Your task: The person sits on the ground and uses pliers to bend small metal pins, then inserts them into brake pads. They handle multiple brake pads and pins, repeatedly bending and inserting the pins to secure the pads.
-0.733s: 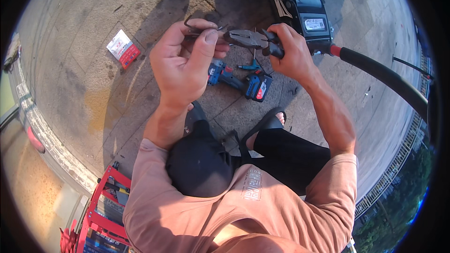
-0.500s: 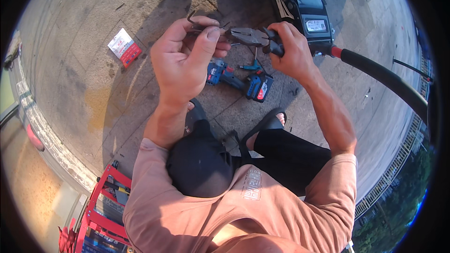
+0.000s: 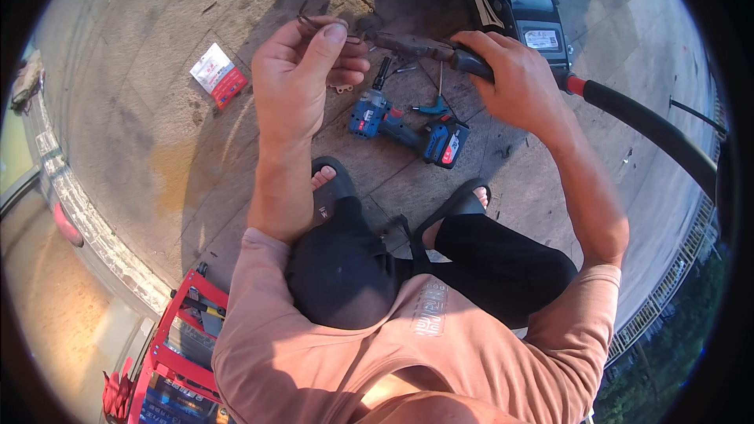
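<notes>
My left hand pinches a thin bent metal wire piece between thumb and fingers, raised over the paved ground. My right hand grips the dark handles of a pair of pliers, whose jaws point left toward the wire piece. Below both hands a blue cordless drill lies on the pavement. A small teal-handled tool lies beside it.
A red and white packet lies on the pavement at left. A scooter's body with a black handlebar grip stands at upper right. A red tool rack is at lower left. My sandalled feet rest near the drill.
Both hands have shifted slightly. The pliers' jaws have come closer to the wire piece held in my left hand.
</notes>
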The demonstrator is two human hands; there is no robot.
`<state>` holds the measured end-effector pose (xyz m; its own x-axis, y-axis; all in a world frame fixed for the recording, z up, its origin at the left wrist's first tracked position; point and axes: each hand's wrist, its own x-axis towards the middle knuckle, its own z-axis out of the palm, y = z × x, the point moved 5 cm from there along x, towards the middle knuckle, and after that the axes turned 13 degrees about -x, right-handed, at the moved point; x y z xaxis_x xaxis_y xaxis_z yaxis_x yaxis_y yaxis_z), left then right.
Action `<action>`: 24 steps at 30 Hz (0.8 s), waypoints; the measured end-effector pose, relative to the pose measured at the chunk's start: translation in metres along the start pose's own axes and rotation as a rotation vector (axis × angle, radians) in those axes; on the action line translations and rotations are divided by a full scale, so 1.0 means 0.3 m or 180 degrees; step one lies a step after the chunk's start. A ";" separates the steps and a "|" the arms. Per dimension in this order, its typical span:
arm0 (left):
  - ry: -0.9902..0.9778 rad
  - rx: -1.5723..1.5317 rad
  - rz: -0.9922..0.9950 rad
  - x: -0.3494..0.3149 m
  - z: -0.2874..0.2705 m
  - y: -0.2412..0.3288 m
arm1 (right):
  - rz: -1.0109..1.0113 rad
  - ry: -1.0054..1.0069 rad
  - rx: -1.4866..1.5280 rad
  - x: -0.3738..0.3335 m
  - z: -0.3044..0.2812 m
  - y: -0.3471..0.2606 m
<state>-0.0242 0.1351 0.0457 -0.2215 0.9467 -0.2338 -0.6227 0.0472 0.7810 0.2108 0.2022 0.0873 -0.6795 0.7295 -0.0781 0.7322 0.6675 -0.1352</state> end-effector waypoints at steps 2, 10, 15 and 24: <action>-0.0010 -0.0024 -0.0003 0.000 0.004 -0.004 | 0.0025 -0.0075 -0.0035 0.005 -0.002 0.002; -0.0048 0.0110 0.0032 -0.006 0.027 -0.007 | -0.0057 0.0047 -0.0384 0.018 -0.040 0.003; -0.0050 0.0198 -0.0017 -0.004 0.032 -0.015 | -0.0141 0.0037 -0.0659 0.028 -0.051 0.006; -0.0037 0.0212 -0.0048 -0.009 0.033 -0.012 | -0.0145 0.0023 -0.0765 0.031 -0.054 0.020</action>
<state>-0.0138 0.1356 0.0491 -0.2036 0.9493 -0.2396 -0.5746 0.0823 0.8143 0.2095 0.2153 0.1019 -0.7124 0.6982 -0.0700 0.6914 0.7155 0.1004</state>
